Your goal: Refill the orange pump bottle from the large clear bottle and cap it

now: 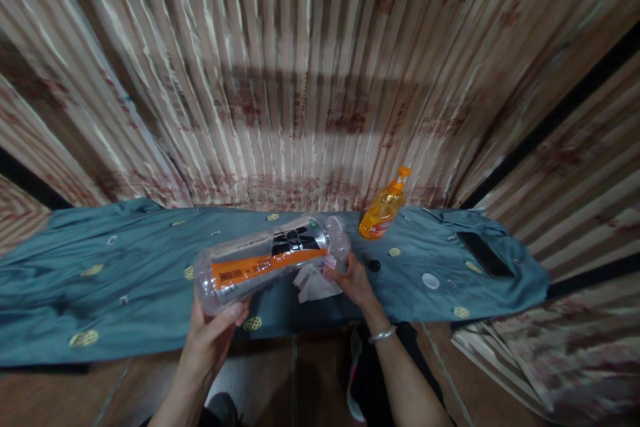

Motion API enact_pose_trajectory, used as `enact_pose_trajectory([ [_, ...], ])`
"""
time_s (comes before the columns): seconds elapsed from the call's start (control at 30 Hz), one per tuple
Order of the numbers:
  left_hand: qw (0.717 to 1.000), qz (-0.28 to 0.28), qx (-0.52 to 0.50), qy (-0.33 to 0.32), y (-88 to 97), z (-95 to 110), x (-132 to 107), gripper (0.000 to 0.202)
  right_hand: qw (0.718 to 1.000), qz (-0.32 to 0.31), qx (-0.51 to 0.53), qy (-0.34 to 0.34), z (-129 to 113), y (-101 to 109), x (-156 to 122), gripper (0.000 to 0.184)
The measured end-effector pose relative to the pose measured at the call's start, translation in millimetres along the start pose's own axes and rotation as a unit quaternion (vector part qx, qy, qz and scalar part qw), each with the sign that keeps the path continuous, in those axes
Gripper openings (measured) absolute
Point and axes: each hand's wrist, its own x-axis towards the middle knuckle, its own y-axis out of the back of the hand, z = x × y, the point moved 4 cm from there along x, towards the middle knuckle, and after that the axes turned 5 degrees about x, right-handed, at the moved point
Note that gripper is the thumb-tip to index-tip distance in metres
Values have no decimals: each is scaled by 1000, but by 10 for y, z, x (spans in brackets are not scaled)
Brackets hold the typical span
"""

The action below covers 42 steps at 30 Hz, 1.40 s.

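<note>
A large clear plastic bottle [270,257] with an orange, silver and black label lies tilted in the air, its base to the left. My left hand [215,327] is closed around the base from below. At the right end, my right hand [353,280] grips clear rounded plastic [339,240]; whether this is the bottle's own shoulder or a separate small container, I cannot tell. A crumpled white tissue [315,283] shows just below, beside my right fingers. No liquid is visible inside the bottle.
On the blue-green cloth [150,267] stands an orange pump bottle [383,213], behind my right hand. A small black cap [374,265], a white round lid [431,281] and a dark phone [484,253] lie to the right. A pleated curtain [300,113] hangs behind.
</note>
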Motion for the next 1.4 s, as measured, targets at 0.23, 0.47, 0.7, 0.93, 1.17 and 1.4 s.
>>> enact_pose_trajectory([
  [0.23,1000,7,2,7,-17,44,-50,45,1000,-2,-18,8,33,28,-19,39],
  [0.47,1000,7,0,16,-37,69,-69,63,1000,7,6,2,54,31,-32,43],
  [0.7,999,13,16,33,-28,66,-99,78,1000,19,13,-4,87,38,-35,44],
  [0.93,999,8,27,34,-38,93,-124,81,1000,14,20,-4,106,27,-48,58],
  [1.17,999,16,24,14,-42,91,-141,88,1000,13,6,-10,99,38,-47,52],
  [1.4,999,22,34,32,-39,91,-171,94,1000,4,-1,-5,110,39,-44,48],
])
